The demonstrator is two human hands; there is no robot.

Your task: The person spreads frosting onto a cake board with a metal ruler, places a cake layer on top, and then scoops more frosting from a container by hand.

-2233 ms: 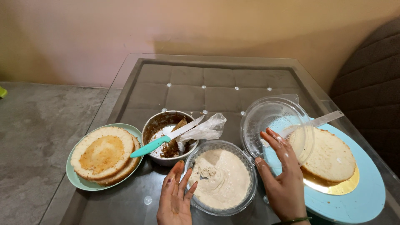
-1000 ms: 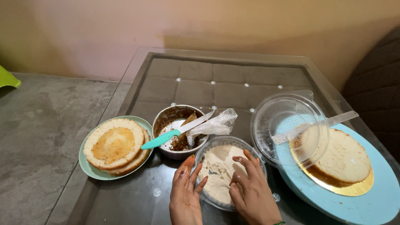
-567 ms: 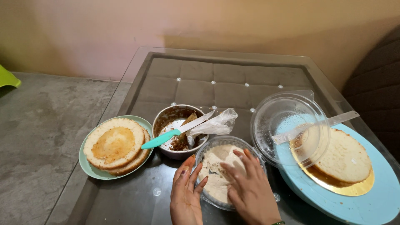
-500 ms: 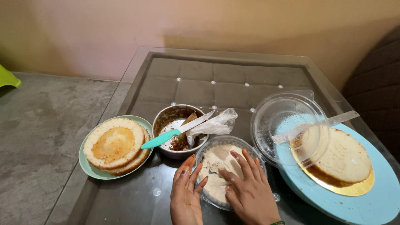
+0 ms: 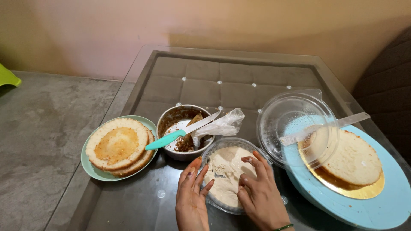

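Observation:
A clear bowl of pale cream (image 5: 224, 173) stands at the near edge of the glass table. My left hand (image 5: 191, 199) rests flat against the bowl's left wall, fingers together. Over the bowl's right side hovers my right hand (image 5: 259, 192), fingers curled down into the cream. A metal bowl (image 5: 171, 117) just behind holds brown filling, a knife with a teal handle (image 5: 169, 139) and a crumpled plastic bag (image 5: 222, 124). A round cake layer (image 5: 353, 156) lies on a gold board on a blue turntable (image 5: 385, 205) to the right.
A green plate (image 5: 92, 169) with stacked cake layers (image 5: 117, 145) sits at the left. A clear plastic lid (image 5: 295, 128) leans on the turntable with a clear spatula (image 5: 325, 127) across it. The glass table (image 5: 239, 81) stretches back to the wall; grey floor lies to the left.
My right hand moved from the cake layer on the turntable to the cream bowl and now dips its fingers in. The left hand stays at the bowl's side.

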